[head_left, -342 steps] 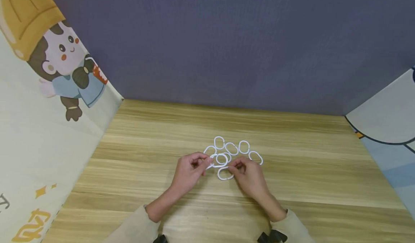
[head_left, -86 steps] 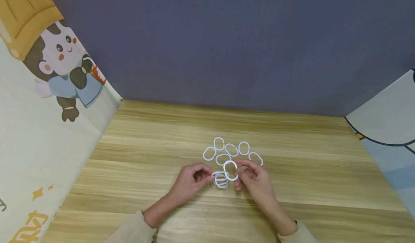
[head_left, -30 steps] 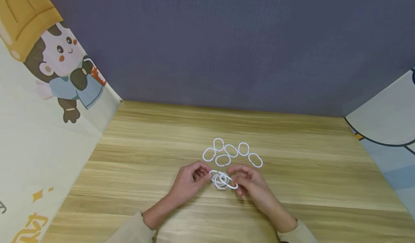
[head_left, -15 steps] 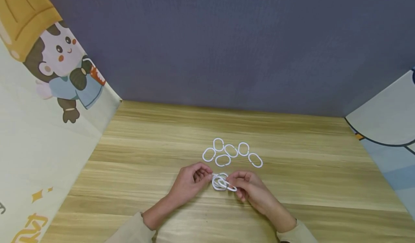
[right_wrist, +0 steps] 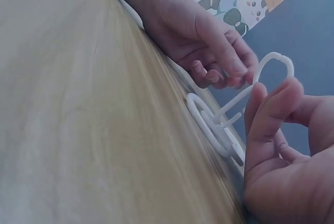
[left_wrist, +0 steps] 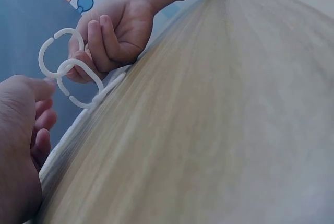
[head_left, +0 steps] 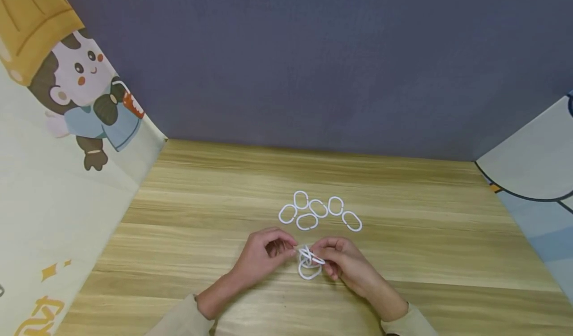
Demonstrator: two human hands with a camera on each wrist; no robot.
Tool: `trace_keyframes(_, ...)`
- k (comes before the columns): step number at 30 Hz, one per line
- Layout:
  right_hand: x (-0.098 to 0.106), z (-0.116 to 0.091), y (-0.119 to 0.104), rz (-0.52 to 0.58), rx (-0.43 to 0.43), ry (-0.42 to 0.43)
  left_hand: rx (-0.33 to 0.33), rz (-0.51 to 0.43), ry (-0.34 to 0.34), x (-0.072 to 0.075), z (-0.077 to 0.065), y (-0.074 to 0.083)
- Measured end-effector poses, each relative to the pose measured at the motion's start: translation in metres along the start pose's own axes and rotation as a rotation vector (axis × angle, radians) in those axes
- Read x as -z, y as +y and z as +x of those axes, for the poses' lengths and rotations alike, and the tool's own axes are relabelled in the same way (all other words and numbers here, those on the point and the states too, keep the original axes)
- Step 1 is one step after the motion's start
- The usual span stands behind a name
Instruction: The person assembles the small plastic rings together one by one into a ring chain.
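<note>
Several white plastic shower curtain rings, each with a small gap, are in view. Between the hands, a linked cluster of curtain rings (head_left: 309, 278) sits low over the table, partly on it. My right hand (head_left: 348, 264) pinches one curtain ring (right_wrist: 276, 55) between thumb and fingers, held up and hooked through another curtain ring (left_wrist: 95, 73). From the other side, my left hand (head_left: 267, 254) pinches at the spot where these two rings cross; which of them it grips is hard to tell. Fingers hide parts of the cluster.
Beyond the hands, several loose curtain rings (head_left: 307, 222) lie in a loose group on the wood-grain table (head_left: 201, 191). A dark blue panel (head_left: 313, 67) rises at the back. Walls with cartoon prints (head_left: 96, 107) flank the table.
The right hand took a ring lying near the group and brought it to the linked cluster. It has since tilted and hooked into it. The cluster shifted toward the person.
</note>
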State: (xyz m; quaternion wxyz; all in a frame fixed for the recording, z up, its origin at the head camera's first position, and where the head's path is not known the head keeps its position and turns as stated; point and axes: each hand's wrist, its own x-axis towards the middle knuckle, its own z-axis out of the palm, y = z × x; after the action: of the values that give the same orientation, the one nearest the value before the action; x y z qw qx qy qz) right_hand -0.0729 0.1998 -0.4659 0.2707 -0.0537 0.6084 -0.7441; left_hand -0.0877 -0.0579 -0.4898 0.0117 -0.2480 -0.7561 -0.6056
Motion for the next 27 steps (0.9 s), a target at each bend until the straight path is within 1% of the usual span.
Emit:
trace_keyframes(3, -0.0022, 0.0002, 0.0002, -0.017, 0.004, -0.004, -0.049, -0.013, -0.018, -0.0008, -0.0009, 0.0009)
trace_keyframes(7, -0.0051, 0.0001, 0.0009, -0.049, 0.007, -0.02, -0.123, -0.009, -0.034, -0.0022, -0.0018, 0.0019)
trace_keyframes(10, -0.0066, -0.0007, 0.0005, -0.062, 0.006, -0.02, -0.148, -0.01, -0.034, -0.0031, -0.0019, 0.0022)
trace_keyframes(14, -0.0074, -0.0018, 0.0001, -0.079, 0.001, -0.003, -0.127, -0.017, -0.028, -0.0039, -0.0022, 0.0022)
trace_keyframes(18, -0.0076, -0.0023, 0.0014, -0.101, 0.009, 0.023, -0.077, -0.02, -0.008, -0.0047, -0.0032, 0.0006)
trace_keyframes(23, -0.008, -0.0006, 0.002, -0.138, 0.025, 0.125, -0.051, -0.017, 0.009, -0.0045, -0.0044, -0.0003)
trace_keyframes(27, -0.0049, 0.0019, -0.004, -0.161, 0.063, 0.205, -0.032, -0.015, 0.015, -0.0032, -0.0021, 0.0019)
